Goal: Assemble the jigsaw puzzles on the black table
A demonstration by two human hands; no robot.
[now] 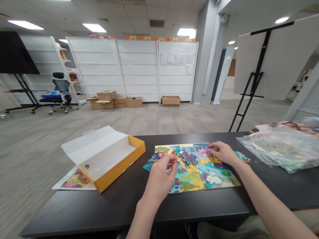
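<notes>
A colourful jigsaw puzzle [191,182] with animal pictures, a white rabbit among them, lies on the black table in front of me. Several pieces rest loose or overlapping on its upper middle part. My left hand [163,172] hovers at the puzzle's left side, fingers loosely curled and the thumb apart from them; I see nothing held. At the upper right, my right hand [222,153] has its fingertips at a purple area of the puzzle, thumb and fingers spread. Under the right wrist, more loose puzzle pieces [243,157] stick out, partly hidden.
An open yellow box [118,165] with a white inside stands at the left, over a picture sheet [75,182]. Clear plastic bags [289,147] and folded cloth lie at the right. The black table's [116,215] front edge is close to me. Beyond are cardboard boxes [133,102] and a whiteboard stand.
</notes>
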